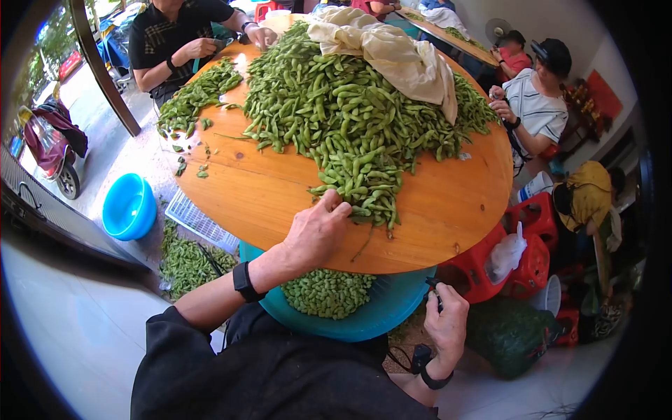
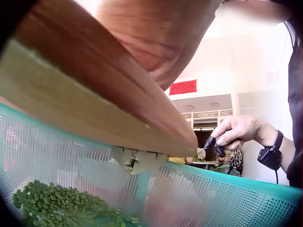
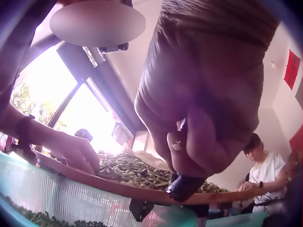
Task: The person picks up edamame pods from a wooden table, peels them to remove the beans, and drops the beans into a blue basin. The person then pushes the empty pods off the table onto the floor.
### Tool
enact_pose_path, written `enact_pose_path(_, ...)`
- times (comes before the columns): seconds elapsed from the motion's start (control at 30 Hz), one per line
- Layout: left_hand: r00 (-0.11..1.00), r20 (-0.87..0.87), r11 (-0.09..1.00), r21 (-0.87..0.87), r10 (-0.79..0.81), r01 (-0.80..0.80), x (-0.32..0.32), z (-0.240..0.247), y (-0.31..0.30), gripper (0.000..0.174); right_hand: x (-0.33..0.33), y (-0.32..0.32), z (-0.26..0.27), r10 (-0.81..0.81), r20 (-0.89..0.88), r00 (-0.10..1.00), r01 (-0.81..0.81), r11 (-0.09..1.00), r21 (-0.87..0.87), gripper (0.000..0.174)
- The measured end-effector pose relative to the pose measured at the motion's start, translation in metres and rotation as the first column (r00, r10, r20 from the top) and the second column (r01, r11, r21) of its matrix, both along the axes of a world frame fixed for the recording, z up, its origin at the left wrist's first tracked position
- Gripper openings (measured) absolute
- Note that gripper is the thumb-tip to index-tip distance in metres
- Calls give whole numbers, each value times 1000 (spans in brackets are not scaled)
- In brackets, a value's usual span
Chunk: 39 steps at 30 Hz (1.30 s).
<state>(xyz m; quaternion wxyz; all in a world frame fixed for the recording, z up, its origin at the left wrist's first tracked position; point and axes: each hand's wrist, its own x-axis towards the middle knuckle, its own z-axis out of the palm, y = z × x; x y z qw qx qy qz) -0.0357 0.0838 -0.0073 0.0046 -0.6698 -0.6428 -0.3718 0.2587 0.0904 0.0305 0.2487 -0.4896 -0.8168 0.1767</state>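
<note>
A large heap of green soybean pods (image 1: 329,105) covers much of the round wooden table (image 1: 259,189). At the heap's near tip, my left hand (image 1: 315,234) has its bent fingertips down among the pods; I cannot tell whether it pinches one. Below the table's front edge, a teal mesh basket (image 1: 402,318) holds shelled green beans (image 1: 325,290). My right hand (image 1: 446,322) hovers by the basket's right rim, fingers loosely bent. Black covers (image 2: 209,143) cap its thumb and a finger, with a gap between them and nothing held there.
A cream cloth (image 1: 392,56) drapes over the heap's top. People sit at the far left and right of the table. Pods or husks (image 1: 185,259) lie on the floor, near a blue basin (image 1: 129,206). Red stools (image 1: 528,262) and a dark green sack (image 1: 507,336) stand right.
</note>
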Motion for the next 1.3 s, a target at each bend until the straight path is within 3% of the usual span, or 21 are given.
enact_pose_path(0.07, 999, 53, 998, 61, 8, -11, 1, 14, -4, 11, -4, 1, 1, 13, -9, 1000, -13, 1000, -11, 7)
enact_pose_path(0.13, 983, 153, 994, -2, -105, 106, -1, 23, -7, 12, -8, 0, 0, 39, -8, 999, -39, 999, -12, 9)
enact_pose_path(0.2, 978, 131, 985, -34, -165, 170, 10, 16, -7, 14, -14, -2, -2, 41, -32, 999, -42, 999, -28, 11)
enact_pose_path(0.3, 985, -109, 936, -340, -131, 87, 39, 12, -8, 20, -19, -2, -7, 55, -67, 996, -56, 998, -19, 10)
enact_pose_path(0.33, 986, -107, 937, -339, -130, 86, 42, 16, -10, 20, -18, -2, -8, 64, -79, 995, -64, 998, 5, 9)
enact_pose_path(0.43, 934, -317, 941, -334, -167, 55, 43, 22, -14, 21, -13, -2, -7, 47, -49, 998, -48, 998, -31, 9)
enact_pose_path(0.53, 923, -335, 926, -373, -188, 54, 18, 24, -10, 18, -7, 1, -11, 58, -21, 998, -58, 998, 7, 10)
enact_pose_path(0.57, 955, -258, 927, -372, -147, 42, 7, 19, -5, 13, -7, 1, -12, 57, -26, 998, -57, 998, 11, 10)
enact_pose_path(0.63, 976, -74, 942, -286, -206, 177, -23, 28, 0, 10, -10, 0, -14, 50, -58, 997, -50, 999, -5, 10)
enact_pose_path(0.67, 965, 50, 926, -274, -257, 261, -37, 36, 3, 11, -11, -1, -13, 46, -63, 997, -47, 999, -8, 10)
enact_pose_path(0.77, 914, 368, 892, -336, -171, 303, -66, 77, 4, 9, -15, -1, -11, 71, -57, 996, -74, 996, -53, 14)
enact_pose_path(0.93, 905, 425, 928, -336, -2, 160, -117, 109, -22, 13, -10, 2, -8, 65, -35, 997, -66, 998, -18, 13)
enact_pose_path(0.97, 878, 477, 933, -306, -23, 190, -133, 103, -29, 12, -8, 2, -9, 43, -49, 998, -45, 998, -32, 11)
enact_pose_path(1.0, 914, 401, 944, -320, 62, 76, -144, 98, -36, 12, -6, 2, -10, 44, -50, 998, -46, 998, -34, 11)
enact_pose_path(1.07, 971, -32, 880, -415, 238, -230, -161, 91, -48, 24, -4, 2, -11, 39, -23, 999, -39, 999, 2, 9)
enact_pose_path(1.1, 970, -34, 880, -415, 239, -231, -162, 79, -47, 24, -3, 2, -12, 40, -25, 999, -40, 999, 2, 9)
enact_pose_path(1.13, 870, -352, 912, -89, 347, -400, -161, 61, -48, 32, -2, 2, -13, 39, -17, 999, -39, 999, -3, 8)
enact_pose_path(1.17, 647, -574, 862, 275, 503, -426, -159, 50, -51, 40, -3, 2, -14, 39, -8, 999, -39, 999, -6, 7)
enact_pose_path(1.2, 831, -393, 916, 90, 393, -391, -146, 48, -48, 51, -6, 2, -13, 40, -8, 999, -40, 999, -6, 7)
enact_pose_path(1.23, 937, -246, 968, 18, 247, -250, -130, 49, -41, 45, -9, 1, -11, 42, -21, 999, -42, 999, -21, 8)
enact_pose_path(1.3, 998, 55, 998, -58, -5, 9, -95, 49, -23, 33, -15, -1, -7, 51, -22, 998, -52, 998, -36, 9)
